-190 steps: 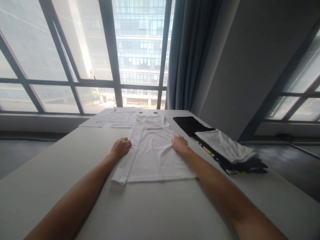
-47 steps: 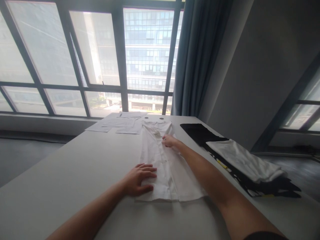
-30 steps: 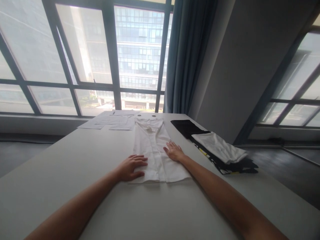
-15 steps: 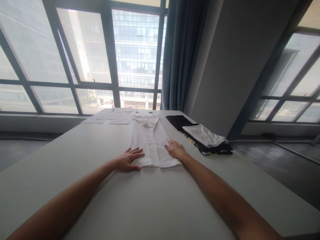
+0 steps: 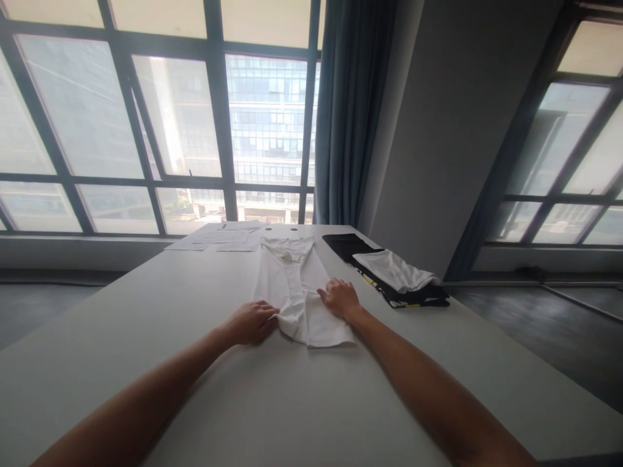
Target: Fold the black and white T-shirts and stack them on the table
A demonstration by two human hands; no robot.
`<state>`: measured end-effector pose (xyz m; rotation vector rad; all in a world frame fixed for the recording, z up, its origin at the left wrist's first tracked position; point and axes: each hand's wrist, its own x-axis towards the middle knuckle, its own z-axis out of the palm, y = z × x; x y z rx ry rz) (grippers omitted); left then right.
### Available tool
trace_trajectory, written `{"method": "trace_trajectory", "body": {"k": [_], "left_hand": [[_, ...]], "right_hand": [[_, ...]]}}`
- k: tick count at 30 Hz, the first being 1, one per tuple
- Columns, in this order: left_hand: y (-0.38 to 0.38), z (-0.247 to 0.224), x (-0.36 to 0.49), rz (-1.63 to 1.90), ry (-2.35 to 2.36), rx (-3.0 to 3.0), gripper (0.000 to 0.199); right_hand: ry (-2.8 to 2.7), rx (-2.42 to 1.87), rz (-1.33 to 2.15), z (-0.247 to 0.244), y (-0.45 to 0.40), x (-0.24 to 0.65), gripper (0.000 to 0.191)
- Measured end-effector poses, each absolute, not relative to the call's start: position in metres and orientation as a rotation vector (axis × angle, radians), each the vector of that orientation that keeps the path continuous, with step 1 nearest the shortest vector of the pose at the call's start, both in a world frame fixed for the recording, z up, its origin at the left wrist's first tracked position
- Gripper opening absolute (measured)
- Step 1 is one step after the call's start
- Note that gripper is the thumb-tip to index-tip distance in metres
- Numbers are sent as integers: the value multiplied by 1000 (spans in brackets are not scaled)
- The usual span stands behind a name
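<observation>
A white shirt (image 5: 281, 279), its sides folded in and its neckline at the far end, lies lengthwise on the white table (image 5: 292, 402). At its near left corner, my left hand (image 5: 254, 322) is closed on the hem, and the cloth there is drawn up into creases. My right hand (image 5: 341, 298) rests on the right edge of the shirt, a little farther from me. Its fingers are curled around that edge with the thumb on top of the cloth. The near right corner of the hem lies flat on the table.
To the right sits a pile of dark folded clothes (image 5: 348, 245) with a white folded cloth (image 5: 396, 269) on top. Several paper sheets (image 5: 228, 237) lie at the far left of the table. Behind the table are windows and a blue curtain (image 5: 343, 123).
Both hands lay flat with fingers spread before; now their fingers are curled onto the shirt's edges. The left hem corner has been pulled inward and creased. My view has tilted up slightly.
</observation>
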<state>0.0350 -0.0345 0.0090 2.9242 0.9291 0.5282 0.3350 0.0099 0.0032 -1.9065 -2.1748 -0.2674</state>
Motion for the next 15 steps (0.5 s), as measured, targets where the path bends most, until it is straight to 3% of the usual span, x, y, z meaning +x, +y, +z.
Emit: {"method": "trace_trajectory", "body": {"k": [7, 12, 15], "left_hand": [[-39, 15, 35, 544, 802, 2869, 34], [-40, 17, 38, 579, 846, 2713, 43], [-42, 25, 34, 369, 802, 2446, 54]], "right_hand": [[-2323, -1456, 7, -13, 24, 359, 32], [-2297, -1447, 55, -6, 25, 355, 15], [-2369, -1494, 373, 9, 21, 358, 14]]}}
